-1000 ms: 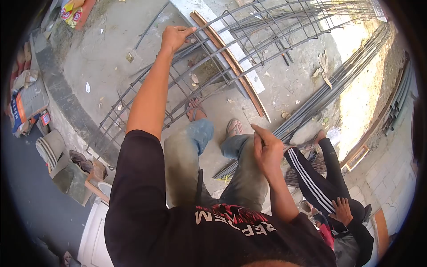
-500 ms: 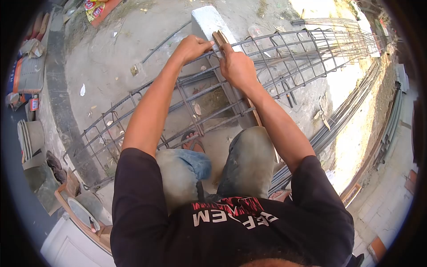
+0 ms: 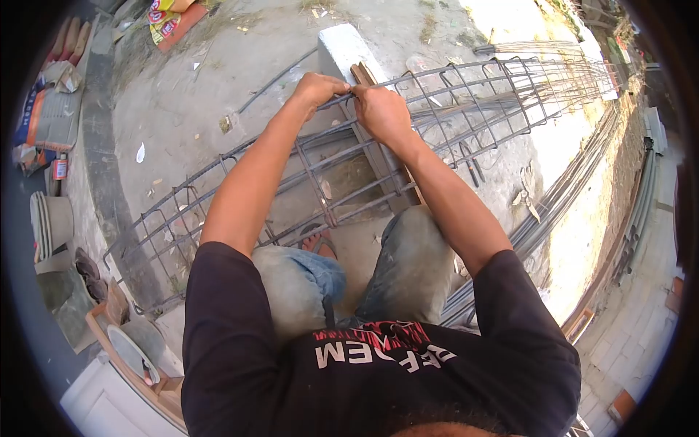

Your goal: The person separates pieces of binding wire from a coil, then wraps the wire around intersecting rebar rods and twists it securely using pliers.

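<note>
A long rebar cage (image 3: 331, 216) of steel bars and stirrups lies across in front of my knees. It rests over a wooden beam (image 3: 384, 159), whose far end meets a pale white block (image 3: 345, 45). My left hand (image 3: 319, 90) is at the cage's far top bar, thumb and fingers pinched together. Just right of it, my right hand (image 3: 383, 113) is closed too, its fingertips nearly meeting the left ones beside the beam's end. Whatever the fingertips pinch is too small or hidden to make out.
Pliers or a similar long-handled tool (image 3: 472, 164) lie on the ground beyond the cage. Bundled steel rods (image 3: 557, 200) stretch along the right. Bags (image 3: 60, 120) stand at the left, with a round mirror (image 3: 132, 352) lower down. My sandalled foot (image 3: 318, 240) is under the cage.
My right hand has drawn back from the beam's end, and its raised index finger has curled in towards the left fingertips. My left hand stays at the bar. The view has shifted slightly.
</note>
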`<state>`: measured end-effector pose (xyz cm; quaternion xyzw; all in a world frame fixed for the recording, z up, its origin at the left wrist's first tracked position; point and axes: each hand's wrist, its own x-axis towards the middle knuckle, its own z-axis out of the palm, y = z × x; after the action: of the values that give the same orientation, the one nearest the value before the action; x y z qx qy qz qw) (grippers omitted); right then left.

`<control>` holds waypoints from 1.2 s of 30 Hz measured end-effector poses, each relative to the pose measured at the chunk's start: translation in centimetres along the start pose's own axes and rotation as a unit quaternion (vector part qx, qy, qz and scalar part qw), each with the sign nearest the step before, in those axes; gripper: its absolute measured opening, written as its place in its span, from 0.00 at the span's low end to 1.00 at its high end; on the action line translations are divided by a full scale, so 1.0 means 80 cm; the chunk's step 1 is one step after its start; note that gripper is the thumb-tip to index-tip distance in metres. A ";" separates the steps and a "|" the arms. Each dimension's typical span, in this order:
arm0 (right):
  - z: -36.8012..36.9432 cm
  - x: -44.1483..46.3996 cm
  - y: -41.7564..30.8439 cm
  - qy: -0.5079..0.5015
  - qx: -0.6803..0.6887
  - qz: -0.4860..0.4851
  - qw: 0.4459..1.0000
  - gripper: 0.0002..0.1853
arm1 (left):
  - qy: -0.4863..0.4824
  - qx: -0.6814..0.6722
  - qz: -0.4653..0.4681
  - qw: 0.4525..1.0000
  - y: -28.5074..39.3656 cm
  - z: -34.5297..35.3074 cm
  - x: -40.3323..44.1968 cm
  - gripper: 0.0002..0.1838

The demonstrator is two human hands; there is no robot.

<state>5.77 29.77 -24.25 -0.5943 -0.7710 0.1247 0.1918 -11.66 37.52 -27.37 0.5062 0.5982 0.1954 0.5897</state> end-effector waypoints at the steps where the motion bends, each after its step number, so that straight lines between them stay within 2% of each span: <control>1: -0.002 0.003 0.000 -0.003 0.002 0.003 1.000 0.11 | 0.016 0.006 0.030 0.999 0.001 0.002 -0.002 0.15; 8: -0.009 0.037 0.026 -0.045 -0.034 -0.057 0.997 0.12 | 0.084 0.107 0.145 0.980 -0.005 0.019 -0.023 0.13; 11: -0.047 0.062 0.041 -0.098 0.015 -0.163 0.982 0.10 | 0.098 0.143 0.190 0.966 -0.013 0.019 -0.019 0.14; 15: -0.088 0.108 0.037 -0.192 -0.126 -0.150 0.962 0.07 | 0.093 0.133 0.192 0.968 -0.015 0.017 -0.019 0.15; 18: -0.057 0.124 0.043 -0.095 -0.156 -0.220 0.958 0.06 | 0.073 0.128 0.199 0.969 -0.014 0.016 -0.026 0.16; 22: -0.026 0.125 0.047 0.012 -0.237 -0.289 0.927 0.04 | 0.080 0.127 0.193 0.970 -0.013 0.017 -0.021 0.16; 26: 0.004 0.110 0.048 -0.083 -0.209 -0.193 0.955 0.06 | 0.093 0.132 0.198 0.967 -0.012 0.019 -0.020 0.15; 27: 0.010 0.107 0.053 -0.109 -0.153 -0.129 0.974 0.08 | 0.098 0.136 0.203 0.965 -0.010 0.019 -0.023 0.15; 30: 0.004 0.086 0.062 -0.107 -0.107 -0.138 0.979 0.12 | 0.111 0.134 0.206 0.963 -0.010 0.018 -0.029 0.15; 33: 0.006 0.063 0.062 -0.113 -0.085 -0.106 0.984 0.17 | 0.101 0.109 0.181 0.972 -0.010 0.019 -0.028 0.15; 36: 0.019 0.047 0.071 -0.069 -0.104 -0.177 0.976 0.20 | 0.088 0.104 0.161 0.977 -0.012 0.017 -0.025 0.15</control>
<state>9.21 34.95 -27.42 -0.4551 -0.8841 0.0489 0.0940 -11.21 34.97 -27.51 0.6353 0.5755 0.2688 0.4393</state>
